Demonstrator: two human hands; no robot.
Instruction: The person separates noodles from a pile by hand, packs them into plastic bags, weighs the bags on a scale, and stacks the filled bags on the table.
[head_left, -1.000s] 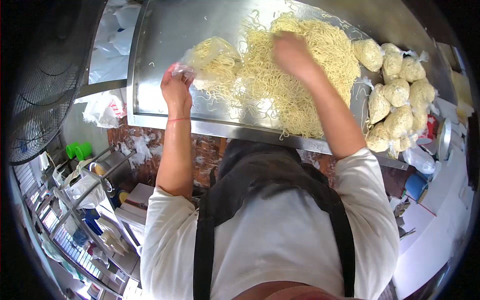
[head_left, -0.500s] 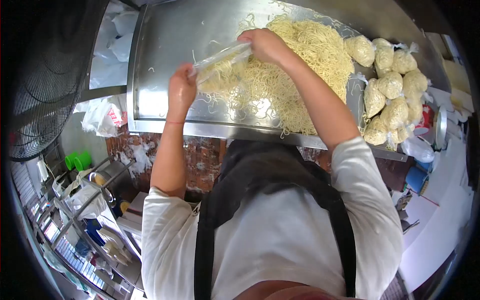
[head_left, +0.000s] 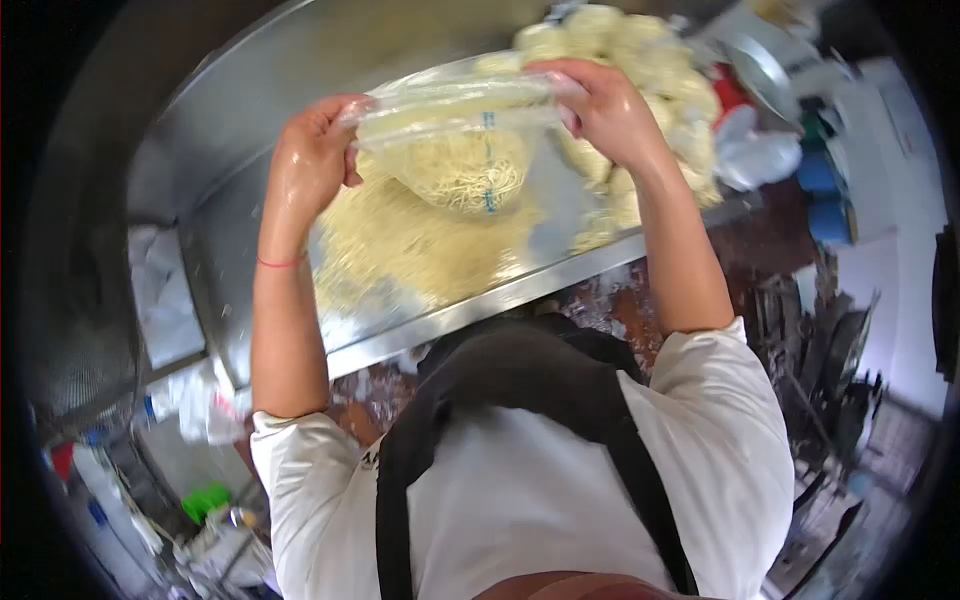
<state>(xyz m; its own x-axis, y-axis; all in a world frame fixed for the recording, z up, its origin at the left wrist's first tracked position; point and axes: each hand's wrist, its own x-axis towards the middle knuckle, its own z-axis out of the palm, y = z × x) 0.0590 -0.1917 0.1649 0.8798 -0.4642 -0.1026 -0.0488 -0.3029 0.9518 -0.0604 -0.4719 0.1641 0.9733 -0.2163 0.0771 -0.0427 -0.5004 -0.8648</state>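
Apart: left hand (head_left: 310, 152), right hand (head_left: 608, 112) grip bag edge (head_left: 460, 96) | noodles (head_left: 425, 245) inside tray rim (head_left: 450, 318)

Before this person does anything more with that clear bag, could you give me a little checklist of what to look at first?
1. Left hand gripping one end of the bag's top: ok.
2. Right hand gripping the other end: ok.
3. Noodles inside the clear bag: ok, seen through the plastic.
4. Bag's mouth sealed: cannot tell.
5. Bag's underside resting on something: cannot tell from above.
6. Metal tray free of loose strands: not ok, a noodle heap lies on it.
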